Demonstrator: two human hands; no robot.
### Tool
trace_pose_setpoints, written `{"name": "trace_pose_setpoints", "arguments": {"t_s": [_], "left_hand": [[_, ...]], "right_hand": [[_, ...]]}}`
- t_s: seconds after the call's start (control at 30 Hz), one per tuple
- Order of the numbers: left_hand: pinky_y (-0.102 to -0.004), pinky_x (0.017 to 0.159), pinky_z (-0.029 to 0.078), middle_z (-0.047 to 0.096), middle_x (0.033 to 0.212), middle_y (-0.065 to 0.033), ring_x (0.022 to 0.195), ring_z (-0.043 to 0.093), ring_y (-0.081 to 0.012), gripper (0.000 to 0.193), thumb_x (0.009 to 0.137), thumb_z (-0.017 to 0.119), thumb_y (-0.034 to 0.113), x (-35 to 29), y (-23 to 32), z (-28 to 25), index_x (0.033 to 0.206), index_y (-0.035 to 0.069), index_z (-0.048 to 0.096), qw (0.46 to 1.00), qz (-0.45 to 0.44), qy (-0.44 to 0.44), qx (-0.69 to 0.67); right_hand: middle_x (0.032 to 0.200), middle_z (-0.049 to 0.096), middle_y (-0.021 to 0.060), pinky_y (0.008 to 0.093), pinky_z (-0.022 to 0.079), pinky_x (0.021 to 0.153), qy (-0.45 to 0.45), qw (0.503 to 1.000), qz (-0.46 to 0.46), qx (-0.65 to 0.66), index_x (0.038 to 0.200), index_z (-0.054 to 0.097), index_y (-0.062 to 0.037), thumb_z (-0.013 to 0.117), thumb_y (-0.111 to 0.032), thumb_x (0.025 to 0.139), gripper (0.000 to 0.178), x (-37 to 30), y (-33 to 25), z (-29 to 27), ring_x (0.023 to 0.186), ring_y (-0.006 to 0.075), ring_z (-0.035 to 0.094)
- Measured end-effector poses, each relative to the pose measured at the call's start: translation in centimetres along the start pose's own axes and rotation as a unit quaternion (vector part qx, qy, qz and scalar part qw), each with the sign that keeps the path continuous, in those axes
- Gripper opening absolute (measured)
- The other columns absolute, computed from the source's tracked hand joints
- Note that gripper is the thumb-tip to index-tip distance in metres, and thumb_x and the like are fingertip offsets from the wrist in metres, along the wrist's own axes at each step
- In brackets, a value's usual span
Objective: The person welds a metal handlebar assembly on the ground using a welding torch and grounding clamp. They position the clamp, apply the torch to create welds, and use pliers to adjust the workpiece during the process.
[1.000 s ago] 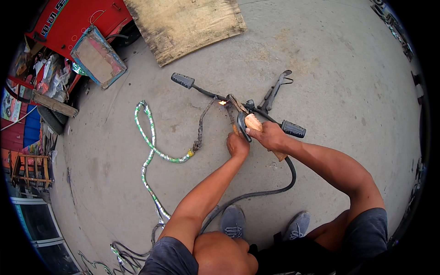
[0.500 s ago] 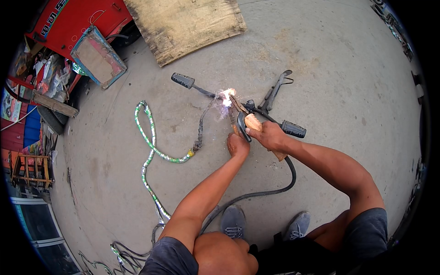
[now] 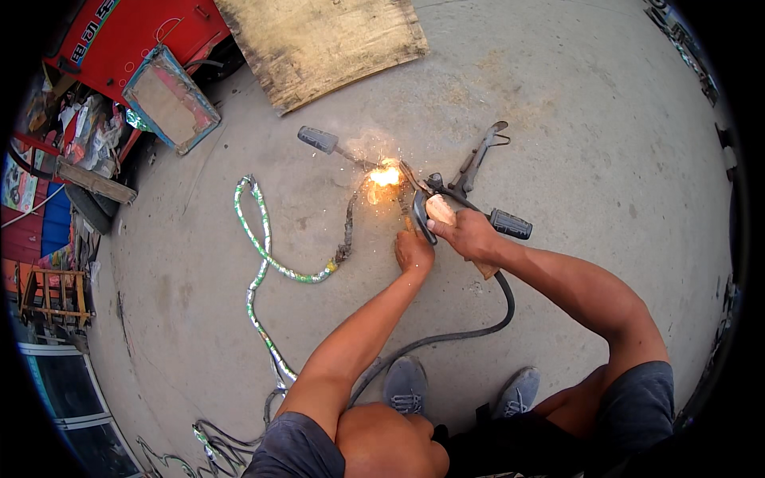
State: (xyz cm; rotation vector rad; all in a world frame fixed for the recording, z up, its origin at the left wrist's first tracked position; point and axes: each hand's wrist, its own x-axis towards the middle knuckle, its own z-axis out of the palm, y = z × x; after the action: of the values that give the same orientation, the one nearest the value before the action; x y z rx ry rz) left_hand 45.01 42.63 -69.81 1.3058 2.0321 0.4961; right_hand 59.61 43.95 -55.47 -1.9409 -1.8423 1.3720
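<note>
My right hand (image 3: 472, 234) is closed round the electrode holder (image 3: 441, 212), whose jaws point up and left at a bright orange, sparking glow (image 3: 386, 175). Below that glow, my left hand (image 3: 414, 252) is closed on a rusty bar (image 3: 404, 209) that rises toward the glow; its far end is lost in glare. A dark metal footrest bar lies on the concrete, with a black rubber footpeg (image 3: 318, 139) at the left and another footpeg (image 3: 511, 224) at the right. Its side stand (image 3: 478, 159) sticks up and right. Smoke and glare hide the bar's middle.
A dark cable end (image 3: 348, 223) runs from the glow into a green-and-silver wrapped cable (image 3: 264, 231). The holder's black cable (image 3: 446, 338) curves back near my shoes (image 3: 406, 385). Plywood (image 3: 327, 48), a red vehicle (image 3: 151, 40) and a framed panel (image 3: 172, 99) stand beyond.
The glow has turned from white-violet to orange and shifted slightly left and down, with more sparks. Both hands stay nearly where they were.
</note>
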Motion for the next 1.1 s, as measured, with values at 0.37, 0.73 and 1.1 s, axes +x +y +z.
{"name": "trace_pose_setpoints", "arguments": {"t_s": [0.37,0.73,1.1], "left_hand": [[-0.0499,0.082,0.049,0.065,0.095,-0.0293,0.092,0.063,-0.0449,0.032,0.089,0.061,0.022,-0.8,0.9,-0.2,0.096,-0.009,0.06,0.998,-0.023,0.054,-0.007],[-0.0502,0.081,0.049,0.065,0.095,-0.0302,0.092,0.064,-0.0449,0.032,0.089,0.06,0.022,-1.1,1.2,-1.1,0.095,-0.01,0.061,1.0,-0.009,0.028,-0.003],[-0.0509,0.081,0.049,0.065,0.096,-0.0277,0.093,0.064,-0.0438,0.035,0.091,0.059,0.028,-1.2,1.3,-1.3,0.097,-0.007,0.061,0.999,-0.02,0.0,0.026]], "right_hand": [[0.069,0.065,0.0224,0.0409,0.054,0.063,0.011,0.999,0.006,0.03,0.078,0.065,0.0093,0.06,-0.066,0.084,0.076,-0.5,0.6,-0.3,0.064,0.0316,0.069],[0.062,0.064,0.0191,0.0397,0.055,0.059,0.013,0.999,0.023,0.036,0.072,0.065,0.0073,0.061,-0.065,0.085,0.073,-0.4,0.3,0.2,0.061,0.0287,0.069],[0.059,0.062,0.0177,0.0403,0.054,0.059,0.0,0.999,0.026,0.021,0.069,0.065,0.0063,0.059,-0.065,0.086,0.074,-0.4,0.1,0.2,0.059,0.029,0.068]]}}
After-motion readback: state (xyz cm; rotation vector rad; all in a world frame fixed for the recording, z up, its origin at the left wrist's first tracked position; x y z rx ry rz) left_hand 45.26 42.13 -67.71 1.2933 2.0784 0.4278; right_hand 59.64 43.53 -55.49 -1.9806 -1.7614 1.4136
